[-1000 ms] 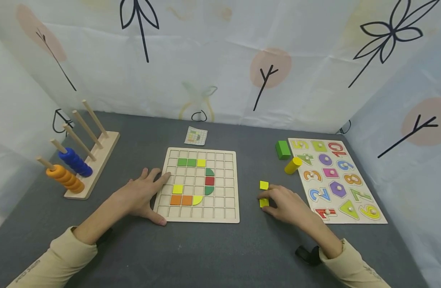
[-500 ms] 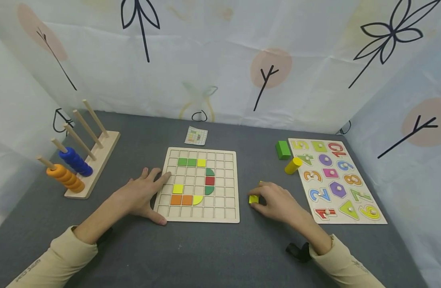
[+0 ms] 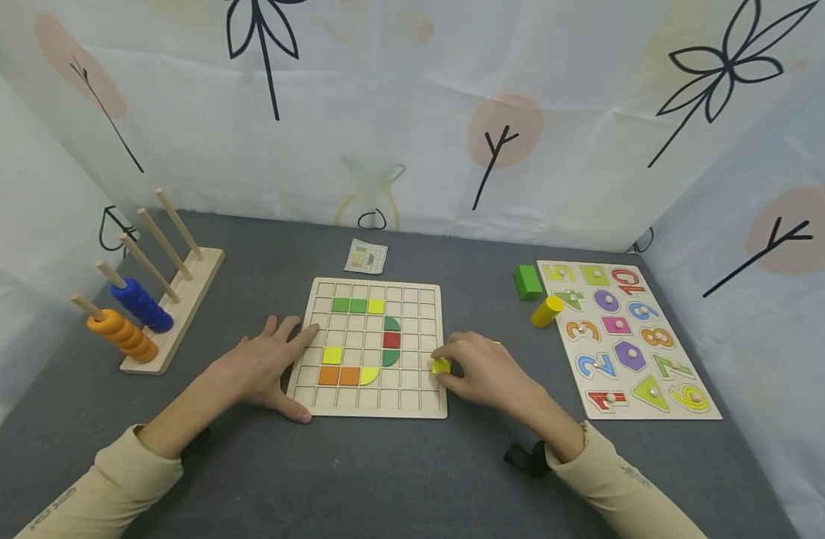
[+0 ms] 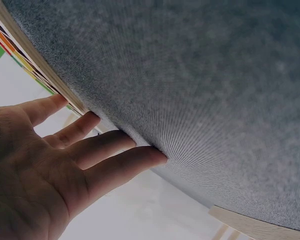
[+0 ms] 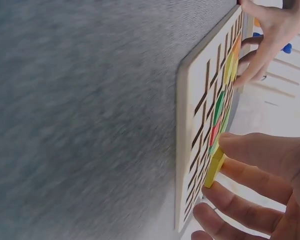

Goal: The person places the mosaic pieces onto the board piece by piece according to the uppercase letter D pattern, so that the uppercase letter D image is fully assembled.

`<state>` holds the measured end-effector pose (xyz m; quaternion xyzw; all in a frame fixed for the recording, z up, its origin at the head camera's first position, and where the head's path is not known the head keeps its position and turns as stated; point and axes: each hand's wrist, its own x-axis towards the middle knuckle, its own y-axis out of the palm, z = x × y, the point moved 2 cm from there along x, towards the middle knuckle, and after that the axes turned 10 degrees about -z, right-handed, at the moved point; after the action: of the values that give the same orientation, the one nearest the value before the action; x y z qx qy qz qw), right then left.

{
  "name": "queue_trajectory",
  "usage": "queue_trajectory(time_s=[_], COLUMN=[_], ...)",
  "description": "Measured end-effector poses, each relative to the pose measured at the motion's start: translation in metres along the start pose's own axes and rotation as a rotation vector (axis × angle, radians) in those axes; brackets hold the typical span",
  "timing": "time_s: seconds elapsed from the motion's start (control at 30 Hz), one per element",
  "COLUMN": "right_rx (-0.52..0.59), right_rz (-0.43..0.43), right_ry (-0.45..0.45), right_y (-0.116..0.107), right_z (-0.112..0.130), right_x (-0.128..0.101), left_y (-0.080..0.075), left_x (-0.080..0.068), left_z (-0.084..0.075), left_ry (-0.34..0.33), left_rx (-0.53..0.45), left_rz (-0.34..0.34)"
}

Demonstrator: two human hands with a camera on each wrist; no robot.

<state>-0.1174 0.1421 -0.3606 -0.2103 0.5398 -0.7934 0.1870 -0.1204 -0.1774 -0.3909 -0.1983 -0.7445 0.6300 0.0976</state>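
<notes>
A wooden grid board [image 3: 412, 397] lies mid-table, with green, yellow, red and orange tiles in some of its cells. My left hand [image 3: 264, 370] rests along its left edge, fingers spread; the left wrist view shows them straight. Between thumb and fingers, my right hand [image 3: 486, 370] pinches a yellow tile [image 3: 442, 365] over the board's right edge. In the right wrist view the same yellow tile [image 5: 215, 171] is held on edge. Another yellow piece [image 3: 497, 343] is mostly hidden behind the right hand.
Behind the board lies a small pattern card [image 3: 366, 257]. A peg stacker [image 3: 200, 273] with orange and blue rings stands at left. To the right are a green block [image 3: 528, 283], a yellow cylinder [image 3: 546, 311] and a number puzzle board [image 3: 641, 337].
My right hand has pinched the yellow tile and carried it left from the table to the board's right edge. The left hand has stayed in place.
</notes>
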Motion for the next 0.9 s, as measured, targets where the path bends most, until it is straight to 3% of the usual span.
queue_trajectory(time_s=[0.43,0.7,0.9], right_rx=[0.064,0.058,0.047], right_rz=[0.038,0.016,0.05], right_ry=[0.005,-0.082,-0.074], right_y=[0.009,0.019,0.028], right_z=[0.029,0.047,0.064], right_x=[0.033,0.052,0.068], left_y=[0.003,0.003,0.003], left_x=[0.001,0.0,0.001], left_z=[0.003,0.002,0.001], left_ry=[-0.01,-0.01,-0.013], left_rx=[-0.007,-0.001,0.003], left_rz=[0.001,0.001,0.005])
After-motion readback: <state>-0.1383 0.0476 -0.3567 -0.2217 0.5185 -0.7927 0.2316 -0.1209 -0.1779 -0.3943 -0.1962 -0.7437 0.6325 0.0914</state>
